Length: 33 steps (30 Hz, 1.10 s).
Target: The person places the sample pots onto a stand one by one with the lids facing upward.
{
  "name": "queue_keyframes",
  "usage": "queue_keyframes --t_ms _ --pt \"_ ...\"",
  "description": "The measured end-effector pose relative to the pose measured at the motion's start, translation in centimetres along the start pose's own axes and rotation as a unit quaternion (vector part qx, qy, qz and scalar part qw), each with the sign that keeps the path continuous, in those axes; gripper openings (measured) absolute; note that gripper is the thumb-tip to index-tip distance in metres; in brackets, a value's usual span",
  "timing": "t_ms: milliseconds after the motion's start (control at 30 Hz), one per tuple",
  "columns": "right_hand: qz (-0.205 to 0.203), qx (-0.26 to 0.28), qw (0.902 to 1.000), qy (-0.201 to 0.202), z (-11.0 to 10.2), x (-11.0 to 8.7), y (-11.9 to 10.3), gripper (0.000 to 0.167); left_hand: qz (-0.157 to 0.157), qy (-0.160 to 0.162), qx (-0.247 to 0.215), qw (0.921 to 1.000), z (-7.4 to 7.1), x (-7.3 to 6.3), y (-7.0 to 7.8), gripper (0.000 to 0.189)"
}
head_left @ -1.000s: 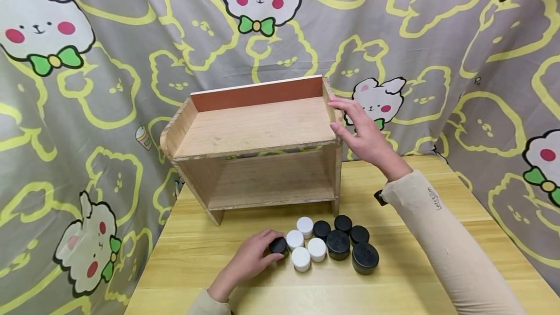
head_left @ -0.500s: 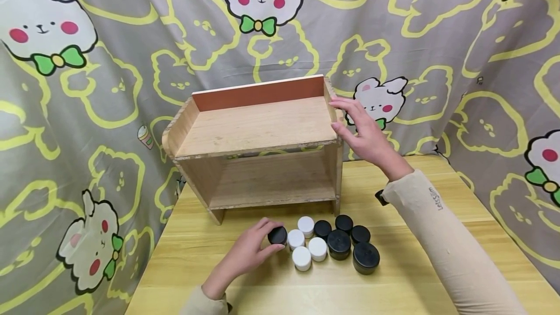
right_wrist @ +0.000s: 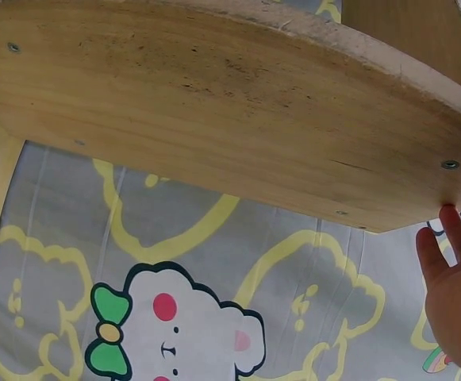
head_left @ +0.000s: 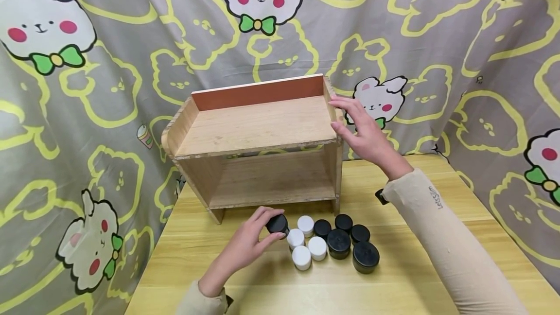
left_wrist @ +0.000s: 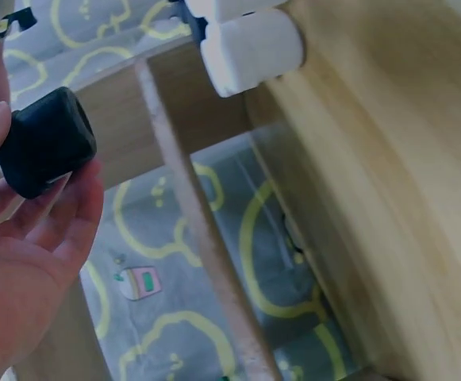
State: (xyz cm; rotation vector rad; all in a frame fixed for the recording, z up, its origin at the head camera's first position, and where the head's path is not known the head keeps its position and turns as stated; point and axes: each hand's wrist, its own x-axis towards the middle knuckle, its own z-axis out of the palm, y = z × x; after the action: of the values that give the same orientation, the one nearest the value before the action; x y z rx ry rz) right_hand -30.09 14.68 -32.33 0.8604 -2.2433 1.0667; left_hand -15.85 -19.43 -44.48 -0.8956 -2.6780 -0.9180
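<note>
My left hand (head_left: 245, 243) pinches a small black jar (head_left: 277, 223) between thumb and fingers, lifted above the table in front of the shelf. The left wrist view shows the jar (left_wrist: 49, 143) tilted, its dark side toward the camera. A two-tier wooden shelf (head_left: 258, 128) with a reddish-brown back strip stands on the table. At the shelf's right side panel, my right hand (head_left: 365, 135) rests with fingers extended; the right wrist view shows fingertips (right_wrist: 450, 216) against the panel's outer face. White-lidded jars (head_left: 301, 257) stand just right of the held jar.
Right of the white jars is a cluster of black jars, including a large one (head_left: 365, 257) and a smaller one (head_left: 360, 233). They stand on a wood-grain table (head_left: 393, 286). A patterned grey curtain (head_left: 201, 23) hangs close behind the shelf and on both sides.
My left hand has lifted the black jar off the table, moving it away from me toward the shelf. The right hand and the other jars have stayed in place.
</note>
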Motion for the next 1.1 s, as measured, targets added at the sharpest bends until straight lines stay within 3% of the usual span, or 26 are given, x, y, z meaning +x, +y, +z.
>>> queue_keyframes --t_ms 233,500,767,967,1100 --pt "-0.003 0.0 1.0 0.002 0.1 0.1 0.0 0.05 0.035 0.038 0.0 0.9987 -2.0 1.2 1.2 0.049" --pt "0.0 0.001 1.0 0.003 0.1 0.2 0.1 0.049 0.072 0.074 0.02 0.9945 -5.6 3.4 2.7 0.053" --pt "0.003 0.002 1.0 0.001 0.1 0.2 0.1 0.049 0.115 0.12 0.044 0.9851 -9.4 6.2 3.7 0.053" --pt "-0.002 0.0 1.0 0.003 0.1 0.1 0.1 0.049 0.12 0.165 0.056 0.9773 -12.1 8.1 3.9 0.055" --pt "-0.005 0.001 1.0 0.005 0.0 0.1 0.1 0.048 0.097 0.184 0.056 0.9764 -13.7 9.5 3.5 0.053"
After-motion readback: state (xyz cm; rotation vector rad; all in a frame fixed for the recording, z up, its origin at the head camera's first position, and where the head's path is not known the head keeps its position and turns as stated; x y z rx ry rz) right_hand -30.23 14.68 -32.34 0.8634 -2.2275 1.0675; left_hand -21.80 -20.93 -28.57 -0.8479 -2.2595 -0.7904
